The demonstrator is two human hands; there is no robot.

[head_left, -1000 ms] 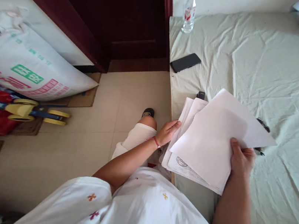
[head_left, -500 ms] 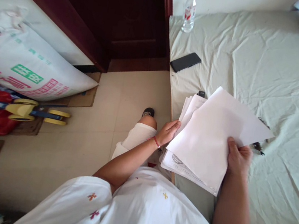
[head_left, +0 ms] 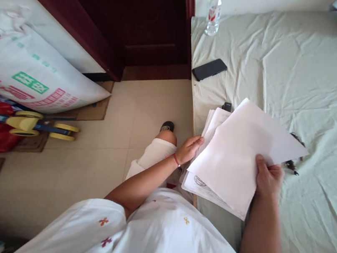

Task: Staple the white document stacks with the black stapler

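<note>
Between my two hands is a stack of papers [head_left: 223,203], its lower sheets printed and one bearing a round dark stamp. A blank white sheet [head_left: 237,149] lies turned at an angle over the others. My left hand [head_left: 189,149], with a red band at the wrist, pinches the left edge of the stack, thumb on top. On the right side my right hand [head_left: 268,177] grips the papers with its thumb pressed on the upper face; its other fingers are mostly hidden underneath.
A black phone [head_left: 209,69] and a clear bottle [head_left: 214,13] are on the cloth-covered surface [head_left: 326,91]. A small black object [head_left: 227,106] and a dark item [head_left: 292,165] show beside the papers. Leftward are a large white sack [head_left: 47,70] and a yellow-blue wheeled toy [head_left: 26,123].
Almost nothing differs. Both hands keep their hold on the papers, which have barely shifted.
</note>
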